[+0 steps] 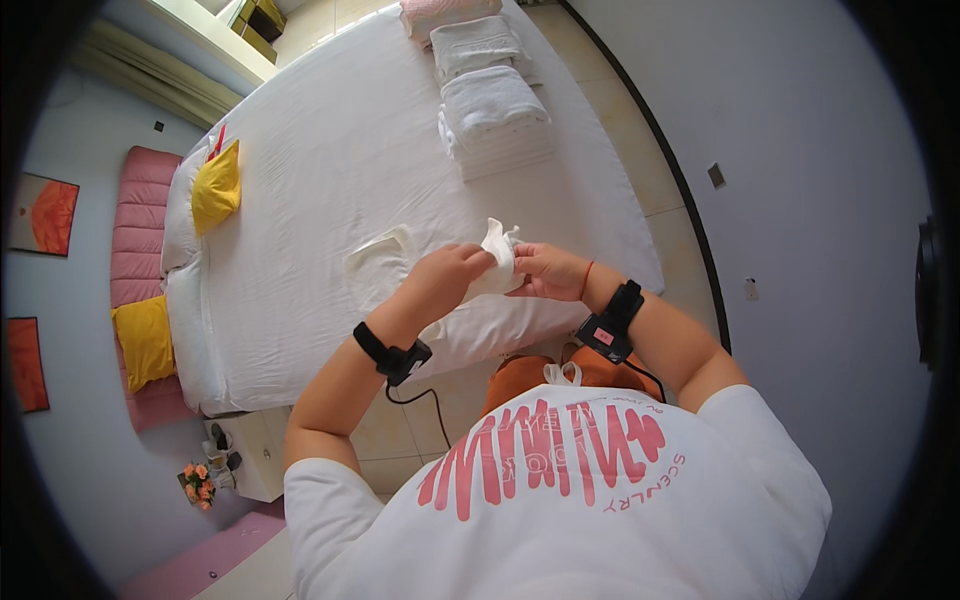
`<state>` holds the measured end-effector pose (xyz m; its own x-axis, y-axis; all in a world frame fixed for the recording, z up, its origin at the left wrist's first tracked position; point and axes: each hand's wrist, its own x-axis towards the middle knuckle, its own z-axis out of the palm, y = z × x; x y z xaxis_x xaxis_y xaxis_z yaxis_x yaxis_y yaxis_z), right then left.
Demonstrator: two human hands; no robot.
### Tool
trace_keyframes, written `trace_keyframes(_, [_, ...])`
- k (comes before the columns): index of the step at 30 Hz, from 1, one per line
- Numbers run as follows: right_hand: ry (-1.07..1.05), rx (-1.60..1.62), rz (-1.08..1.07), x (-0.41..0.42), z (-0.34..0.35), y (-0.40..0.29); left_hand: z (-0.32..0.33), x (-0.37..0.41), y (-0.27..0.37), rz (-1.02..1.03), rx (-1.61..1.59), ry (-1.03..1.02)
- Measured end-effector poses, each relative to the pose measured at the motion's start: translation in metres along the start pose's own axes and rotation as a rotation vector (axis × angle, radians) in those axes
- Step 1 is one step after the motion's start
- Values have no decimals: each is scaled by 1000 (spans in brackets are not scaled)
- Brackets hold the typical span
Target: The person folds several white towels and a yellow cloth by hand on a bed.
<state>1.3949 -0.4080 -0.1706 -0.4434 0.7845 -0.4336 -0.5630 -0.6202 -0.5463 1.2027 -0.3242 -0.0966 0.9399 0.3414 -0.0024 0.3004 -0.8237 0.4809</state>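
Note:
Above the near edge of the bed (322,172), my left hand (448,274) and my right hand (550,268) both grip a small white cloth (498,259). The cloth is bunched between my fingers, with its upper corners sticking up. Its exact kind is not clear. A second off-white cloth (377,262) lies on the sheet just left of my left hand, partly hidden behind my forearm. Beyond my hands, a stack of folded white towels (495,105) sits on the bed.
Another folded white towel (476,45) and a pink folded textile (446,16) lie farther up the bed. Yellow cushions (216,187) and white pillows rest by the pink headboard (142,225). A nightstand (259,450) with orange flowers (198,484) stands at lower left. A wall (810,225) rises on the right.

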Motion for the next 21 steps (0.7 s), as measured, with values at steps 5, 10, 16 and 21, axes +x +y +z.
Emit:
trace_keyframes(5, [-41, -35, 103, -7, -6, -3, 16, -16, 25, -44, -49, -16])
trace_keyframes(10, [68, -232, 229, -25, -25, -2, 75, 2, 27, -452, -723, -64])
trace_keyframes(16, [118, -258, 239, -34, -41, 4, 115, 14, 3, -678, -1076, -59])
trace_keyframes(21, [432, -150, 71, -43, -76, -13, 117, 8, -41, -774, -1579, 185])
